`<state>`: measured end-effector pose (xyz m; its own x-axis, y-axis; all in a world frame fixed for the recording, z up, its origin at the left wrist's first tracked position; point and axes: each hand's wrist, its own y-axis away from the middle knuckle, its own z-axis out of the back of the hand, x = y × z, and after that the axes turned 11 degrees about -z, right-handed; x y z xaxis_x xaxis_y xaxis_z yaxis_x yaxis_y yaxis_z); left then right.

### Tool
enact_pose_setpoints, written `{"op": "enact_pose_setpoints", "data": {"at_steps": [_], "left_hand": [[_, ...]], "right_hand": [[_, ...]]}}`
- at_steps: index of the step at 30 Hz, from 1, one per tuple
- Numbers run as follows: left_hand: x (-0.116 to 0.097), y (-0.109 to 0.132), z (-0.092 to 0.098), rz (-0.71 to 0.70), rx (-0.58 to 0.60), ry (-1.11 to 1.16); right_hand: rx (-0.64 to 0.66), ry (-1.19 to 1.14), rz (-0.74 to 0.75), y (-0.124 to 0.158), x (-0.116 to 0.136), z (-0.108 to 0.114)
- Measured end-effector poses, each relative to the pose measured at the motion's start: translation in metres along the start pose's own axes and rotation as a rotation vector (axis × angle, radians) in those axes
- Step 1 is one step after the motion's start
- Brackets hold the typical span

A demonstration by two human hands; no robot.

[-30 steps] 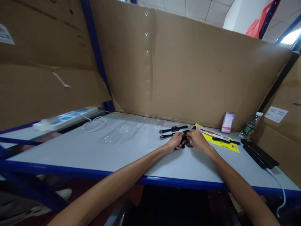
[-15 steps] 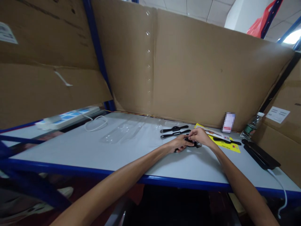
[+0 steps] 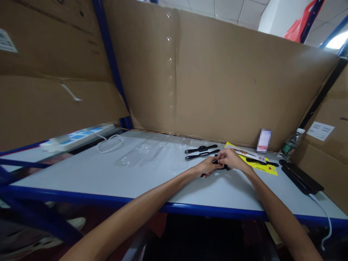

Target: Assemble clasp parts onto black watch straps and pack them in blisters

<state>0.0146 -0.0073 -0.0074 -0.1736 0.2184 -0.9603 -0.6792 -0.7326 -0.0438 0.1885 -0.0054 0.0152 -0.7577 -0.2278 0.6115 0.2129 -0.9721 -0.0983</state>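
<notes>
Both my hands meet over the right half of the table around a black wristband (image 3: 226, 167), mostly covered by my fingers. My left hand (image 3: 208, 166) is closed round it, with one dark end poking out below the palm. From above, my right hand (image 3: 228, 158) pinches at its middle with bent fingertips. Just behind my left hand lie two black wristbands, one (image 3: 201, 148) behind the other (image 3: 202, 155). To the right of my right hand, another black band (image 3: 261, 162) rests on a yellow printed card (image 3: 269, 169).
Clear plastic sleeves (image 3: 144, 150) lie left of the bands. A black case (image 3: 300, 177) with a white cable, a water bottle (image 3: 293, 144) and a blurred upright phone-like object (image 3: 263, 140) stand at right. Cardboard (image 3: 231, 79) walls the back. A power strip (image 3: 78, 137) sits at left.
My hands stay in nearly the same place round the black wristband, with small finger shifts. The view has moved very slightly; the other things lie as before.
</notes>
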Motion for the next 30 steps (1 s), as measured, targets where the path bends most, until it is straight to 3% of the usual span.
{"op": "enact_pose_setpoints", "data": {"at_steps": [3, 9, 13, 21, 30], "left_hand": [[-0.001, 0.0, 0.0, 0.013, -0.003, -0.024], [0.0, -0.001, 0.001, 0.049, -0.006, -0.034], [0.005, -0.004, 0.0, 0.027, -0.012, -0.029], [0.007, -0.004, 0.002, 0.059, -0.079, 0.103], [0.004, -0.005, 0.004, 0.113, -0.053, 0.263]], "right_hand": [[-0.016, -0.055, -0.047, -0.003, -0.003, -0.002], [0.107, -0.198, -0.13, -0.004, -0.006, 0.0], [0.056, -0.133, -0.171, -0.002, -0.003, 0.0], [-0.121, 0.223, 0.02, 0.007, 0.008, 0.003], [-0.104, 0.231, 0.066, 0.006, 0.005, 0.001]]}}
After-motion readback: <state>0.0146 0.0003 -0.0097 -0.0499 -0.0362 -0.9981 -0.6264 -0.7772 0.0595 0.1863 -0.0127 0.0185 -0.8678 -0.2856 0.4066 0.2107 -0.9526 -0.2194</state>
